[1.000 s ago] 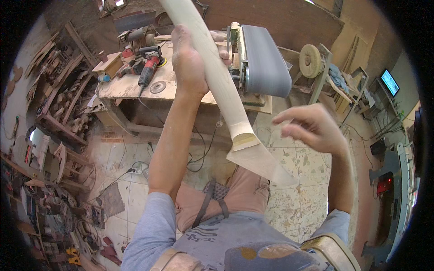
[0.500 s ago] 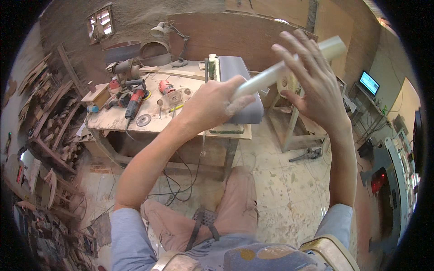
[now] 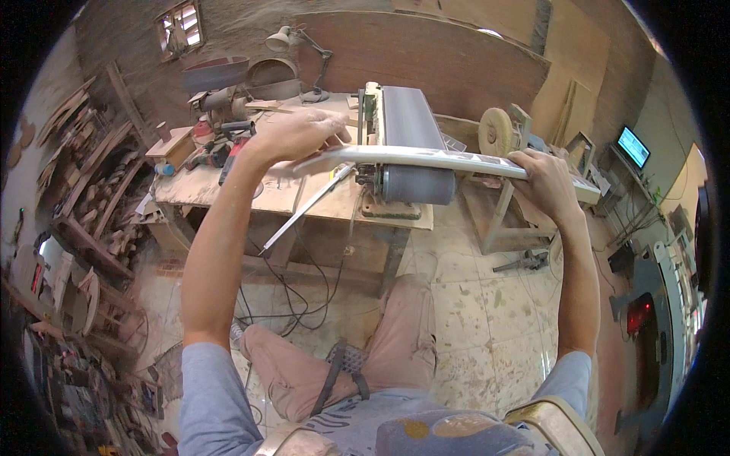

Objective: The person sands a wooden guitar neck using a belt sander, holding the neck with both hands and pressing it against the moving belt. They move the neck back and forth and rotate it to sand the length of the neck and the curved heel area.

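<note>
A long, pale strip (image 3: 426, 157) stretches crosswise in front of me, over the front roller of a belt sander (image 3: 411, 114). Whether it touches the grey belt cannot be told. My left hand (image 3: 300, 137) is closed around the strip's left part, where the end is smeared by motion. My right hand (image 3: 544, 178) grips it toward the other end, fingers wrapped over the top, and the strip continues past the hand. A thin white bar (image 3: 304, 211) slants down from near my left hand; whether it is joined to the strip is unclear.
The workbench (image 3: 266, 194) carries power tools, partly behind my left arm, and a desk lamp (image 3: 278, 39). A round buffing wheel (image 3: 496, 131) stands right of the sander. Black cables (image 3: 296, 315) lie on the floor under the bench. A lit screen (image 3: 633, 147) is farther right.
Both hands have moved apart and the strip has swung from a steep slant to nearly level across the sander. My right hand, formerly spread, now grips it. The slanting bar has come into view.
</note>
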